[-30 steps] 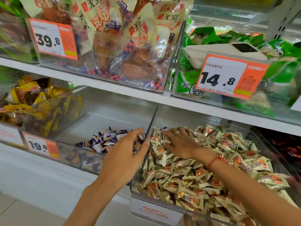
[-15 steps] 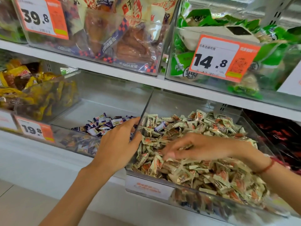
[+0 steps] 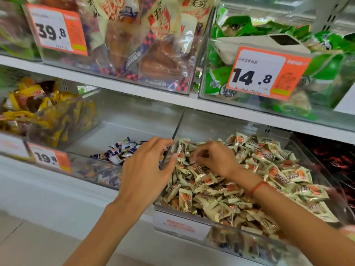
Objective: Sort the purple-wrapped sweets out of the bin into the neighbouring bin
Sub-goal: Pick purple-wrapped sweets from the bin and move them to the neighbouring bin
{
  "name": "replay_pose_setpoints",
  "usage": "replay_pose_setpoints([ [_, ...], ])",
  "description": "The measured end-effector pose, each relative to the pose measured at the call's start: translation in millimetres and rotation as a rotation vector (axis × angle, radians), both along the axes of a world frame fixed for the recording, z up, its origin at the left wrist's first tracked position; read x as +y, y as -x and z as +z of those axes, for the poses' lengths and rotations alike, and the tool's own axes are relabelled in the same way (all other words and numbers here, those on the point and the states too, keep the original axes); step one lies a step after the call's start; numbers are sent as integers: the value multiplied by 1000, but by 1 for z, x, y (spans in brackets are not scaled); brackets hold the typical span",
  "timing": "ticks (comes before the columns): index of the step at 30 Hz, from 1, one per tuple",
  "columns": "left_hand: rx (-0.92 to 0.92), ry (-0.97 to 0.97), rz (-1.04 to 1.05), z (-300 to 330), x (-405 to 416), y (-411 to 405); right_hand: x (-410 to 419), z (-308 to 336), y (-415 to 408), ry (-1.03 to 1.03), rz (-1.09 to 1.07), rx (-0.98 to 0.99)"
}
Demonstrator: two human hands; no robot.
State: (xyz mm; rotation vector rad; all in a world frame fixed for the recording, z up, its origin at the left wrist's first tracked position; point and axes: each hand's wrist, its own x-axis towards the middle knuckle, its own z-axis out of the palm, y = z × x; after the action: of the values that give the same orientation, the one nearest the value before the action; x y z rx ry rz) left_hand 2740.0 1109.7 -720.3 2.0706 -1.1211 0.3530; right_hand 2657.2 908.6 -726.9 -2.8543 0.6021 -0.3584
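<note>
A clear bin (image 3: 315, 160) on the lower shelf is heaped with cream-and-orange wrapped sweets (image 3: 221, 191). The neighbouring clear bin (image 3: 123, 129) to its left holds a small pile of purple-wrapped sweets (image 3: 123, 150). My right hand (image 3: 217, 160) reaches into the cream pile near the left wall, fingers curled, pinching a sweet; a dark scrap of wrapper shows at the fingertips, mostly hidden. My left hand (image 3: 146, 169) rests with spread fingers against the clear wall between the two bins and holds nothing.
An orange 19.8 price tag (image 3: 50, 158) hangs on the left bin's front. Yellow snack packs (image 3: 38, 110) fill the bin further left. The shelf above carries bins of packaged meat (image 3: 134, 45) and green packs (image 3: 326, 54) behind a 14.8 tag (image 3: 265, 73).
My right hand moved from the front of the cream pile back toward the left wall and curled its fingers. My left hand stayed at the dividing wall.
</note>
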Motion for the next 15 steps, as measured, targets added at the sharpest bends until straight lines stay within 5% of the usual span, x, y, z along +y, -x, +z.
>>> replay_pose_setpoints([
  [10, 104, -44, -12, 1, -3, 4, -7, -4, -12, 374, -85, 218],
  [12, 89, -44, -6, -1, -3, 3, -10, 1, -7, 210, -99, 126],
  [15, 87, 13, -41, -2, -5, 5, 10, 20, 12, -419, -58, -254],
])
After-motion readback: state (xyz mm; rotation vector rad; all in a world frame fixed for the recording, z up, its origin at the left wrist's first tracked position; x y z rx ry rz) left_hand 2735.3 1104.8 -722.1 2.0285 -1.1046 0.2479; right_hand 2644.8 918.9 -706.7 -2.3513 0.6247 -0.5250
